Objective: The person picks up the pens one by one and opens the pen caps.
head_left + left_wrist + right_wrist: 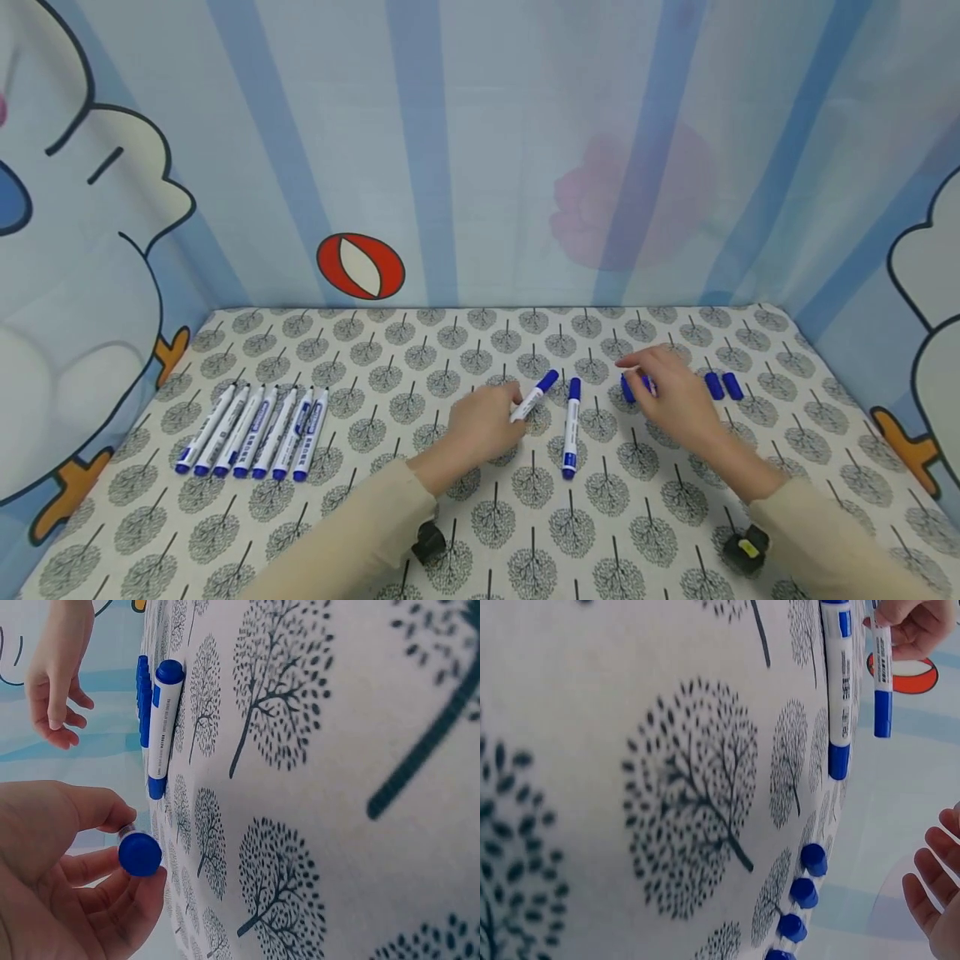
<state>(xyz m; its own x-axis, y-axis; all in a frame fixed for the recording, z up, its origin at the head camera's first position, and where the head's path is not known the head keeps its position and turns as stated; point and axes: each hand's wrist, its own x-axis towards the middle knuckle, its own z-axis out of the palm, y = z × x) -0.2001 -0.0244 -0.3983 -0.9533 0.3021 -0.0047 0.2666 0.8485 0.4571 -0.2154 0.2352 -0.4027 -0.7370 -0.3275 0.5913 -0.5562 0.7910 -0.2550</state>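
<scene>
My left hand (480,423) pinches a white marker (529,402) with a blue cap, which tilts up to the right above the table. In the left wrist view the blue rear end of this marker (140,853) faces the camera, between the thumb and fingers. A second capped marker (572,429) lies on the cloth between my hands. My right hand (672,404) hovers over loose blue caps (628,389), its fingers loosely bent and holding nothing. In the right wrist view, its fingers (930,879) are apart from the row of caps (814,859).
At the left lies a row of several uncapped markers (262,433), side by side. Two more blue caps (723,386) lie right of my right hand. A tree-patterned cloth (525,546) covers the table, and a printed curtain (495,167) rises behind its far edge.
</scene>
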